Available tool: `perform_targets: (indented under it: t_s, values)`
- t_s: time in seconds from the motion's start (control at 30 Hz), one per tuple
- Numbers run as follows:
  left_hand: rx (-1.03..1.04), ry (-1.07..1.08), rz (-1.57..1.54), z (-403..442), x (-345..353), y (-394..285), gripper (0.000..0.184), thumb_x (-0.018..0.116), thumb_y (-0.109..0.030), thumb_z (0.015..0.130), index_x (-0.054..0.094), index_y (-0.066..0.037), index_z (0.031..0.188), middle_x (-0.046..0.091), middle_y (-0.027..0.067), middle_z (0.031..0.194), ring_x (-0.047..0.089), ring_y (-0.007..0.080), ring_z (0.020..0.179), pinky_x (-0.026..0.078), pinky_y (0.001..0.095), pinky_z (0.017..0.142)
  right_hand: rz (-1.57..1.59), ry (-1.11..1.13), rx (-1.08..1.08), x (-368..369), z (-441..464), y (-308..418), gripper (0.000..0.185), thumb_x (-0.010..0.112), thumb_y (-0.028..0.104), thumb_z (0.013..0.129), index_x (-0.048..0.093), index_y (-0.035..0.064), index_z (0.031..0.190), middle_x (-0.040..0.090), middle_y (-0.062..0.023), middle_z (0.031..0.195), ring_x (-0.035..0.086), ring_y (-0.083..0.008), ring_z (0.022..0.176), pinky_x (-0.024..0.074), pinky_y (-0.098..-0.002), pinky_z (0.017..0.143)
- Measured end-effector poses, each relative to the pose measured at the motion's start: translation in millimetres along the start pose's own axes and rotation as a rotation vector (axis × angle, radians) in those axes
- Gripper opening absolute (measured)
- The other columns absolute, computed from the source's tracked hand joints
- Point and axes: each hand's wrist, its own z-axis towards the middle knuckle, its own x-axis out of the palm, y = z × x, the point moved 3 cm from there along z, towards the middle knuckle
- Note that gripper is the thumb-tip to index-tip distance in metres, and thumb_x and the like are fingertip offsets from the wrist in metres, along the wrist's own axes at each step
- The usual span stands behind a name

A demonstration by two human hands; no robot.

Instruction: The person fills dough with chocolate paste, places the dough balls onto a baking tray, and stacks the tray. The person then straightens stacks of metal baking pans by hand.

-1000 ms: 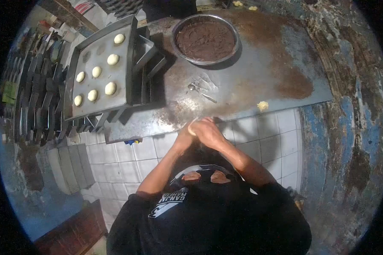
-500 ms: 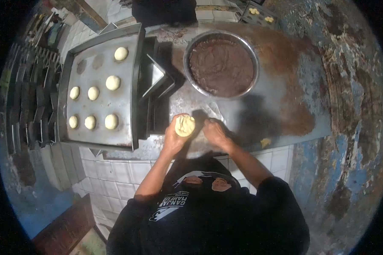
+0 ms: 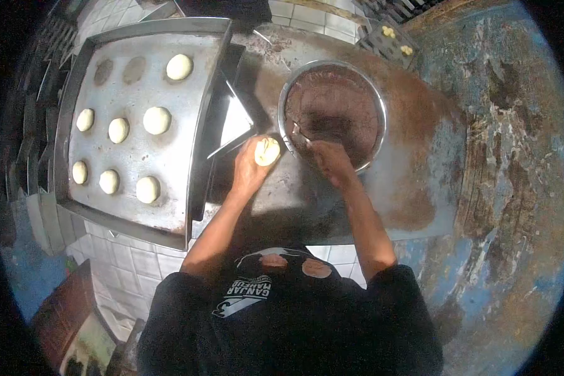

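Brown mix (image 3: 335, 94) gets the action now: right hand (image 3: 331, 161) just moved from over the table (image 3: 398, 203) to 1 metal bowl (image 3: 383, 119), gripping 1 spoon (image 3: 298, 130), so looks like the scooping step; left hand (image 3: 249, 166) is wrapped round 1 dough piece (image 3: 267, 151) left of the bowl, 7 dough balls (image 3: 118, 130) on the big tray (image 3: 130, 97) further left

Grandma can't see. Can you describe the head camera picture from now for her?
A person's left hand holds a piece of pale dough, while the right hand holds what looks like a spoon in or over a round metal bowl of brown paste. To the left, seven pale dough balls sit on a metal tray.
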Motion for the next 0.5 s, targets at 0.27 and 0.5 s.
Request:
perform_targets:
  t_s: [0.27,0.5]
  values:
    - [0.006,-0.005,-0.070,3.2,39.1,-31.2,0.045,0.071,-0.019,0.090,0.045,-0.005,0.124,0.067,0.0249,0.102,0.067,0.0434,0.099,0.053,0.0474,0.080,-0.530,-0.347,-0.447,55.0,-97.4,3.4,0.030,0.060,0.021,0.097,0.067,0.0043,0.121,0.062,-0.0063,0.081,0.062,-0.0245,0.066,0.0493,-0.0366,0.056]
    - [-0.199,-0.074,0.211,-35.3,30.0,9.4,0.035,0.061,-0.015,0.089,0.048,-0.006,0.120,0.067,0.0285,0.098,0.066,0.0457,0.098,0.050,0.0538,0.081,-0.819,-0.350,-0.633,65.0,-184.8,-81.0,0.029,0.060,0.013,0.093,0.066,0.0078,0.121,0.064,-0.0165,0.084,0.066,-0.0373,0.073,0.0549,-0.0448,0.062]
